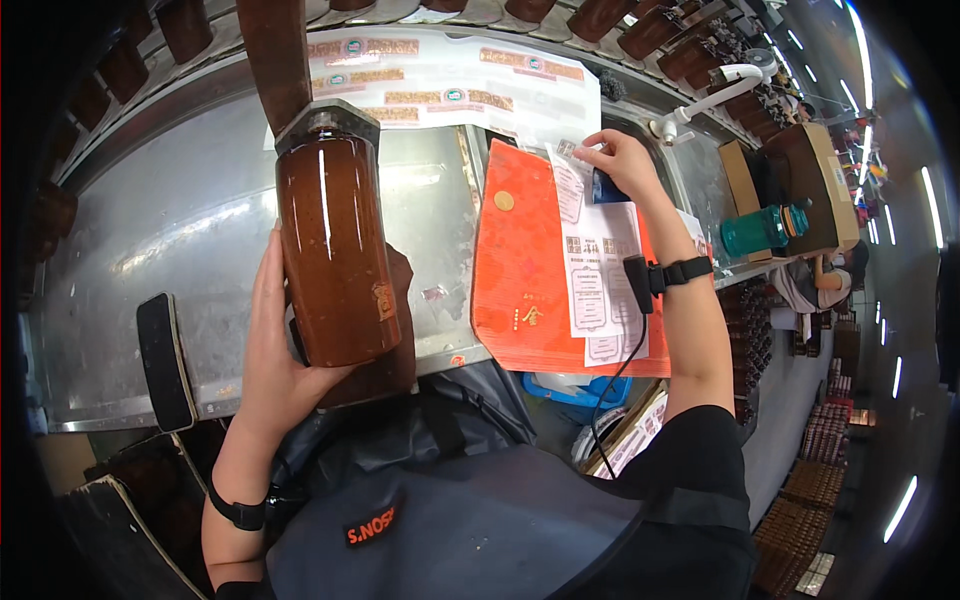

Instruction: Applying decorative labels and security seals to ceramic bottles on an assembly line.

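A tall, glossy brown bottle (pixel 335 250) with a dark angular collar and a small gold label low on its side is in my left hand (pixel 280 370). The thumb lies under its near end and the fingers run along its left side. On the right, my right hand (pixel 625 165) pinches the upper edge of a white printed label sheet (pixel 568 185). More printed label sheets (pixel 590 290) lie below it, on a red-orange flat packet (pixel 520 260) with gold print. A small dark blue item (pixel 604 188) shows under the right palm.
A black phone (pixel 167 360) leans at the metal bench's (pixel 120 240) near left edge. Strips of labels (pixel 430 85) lie along the far side. A white jointed arm (pixel 710 95), green jar (pixel 752 232) and cardboard box (pixel 815 185) stand right. Brown bottles (pixel 185 30) line the back.
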A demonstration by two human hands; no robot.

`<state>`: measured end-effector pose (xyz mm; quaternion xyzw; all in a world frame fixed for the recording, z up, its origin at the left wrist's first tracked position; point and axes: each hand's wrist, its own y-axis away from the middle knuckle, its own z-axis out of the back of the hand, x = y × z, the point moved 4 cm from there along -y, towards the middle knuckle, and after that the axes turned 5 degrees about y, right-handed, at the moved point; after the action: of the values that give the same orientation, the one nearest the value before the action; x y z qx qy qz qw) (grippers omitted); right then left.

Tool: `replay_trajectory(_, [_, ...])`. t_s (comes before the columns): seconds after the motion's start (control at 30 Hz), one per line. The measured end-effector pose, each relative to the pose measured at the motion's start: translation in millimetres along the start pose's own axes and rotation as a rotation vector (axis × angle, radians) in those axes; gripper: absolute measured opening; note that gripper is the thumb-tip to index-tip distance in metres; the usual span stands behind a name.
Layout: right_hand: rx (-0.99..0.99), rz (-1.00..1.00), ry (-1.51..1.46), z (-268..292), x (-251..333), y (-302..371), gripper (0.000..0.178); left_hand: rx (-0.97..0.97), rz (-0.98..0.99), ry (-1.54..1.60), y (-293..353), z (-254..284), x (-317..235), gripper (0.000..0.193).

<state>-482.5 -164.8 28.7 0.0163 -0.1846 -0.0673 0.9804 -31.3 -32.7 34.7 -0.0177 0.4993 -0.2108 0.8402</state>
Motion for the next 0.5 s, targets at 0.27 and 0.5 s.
replay_trajectory(0.27, [0.239,-0.153,-0.452,20.1,-27.1,39.0,0.028,-0.045,-0.001,0.044,1.8,-6.0,5.5,0.112])
replay_trajectory(0.5, [-0.154,-0.172,-0.133,27.8,-54.5,35.1,0.034,-0.044,-0.076,-0.003,0.0,-4.3,1.5,0.111])
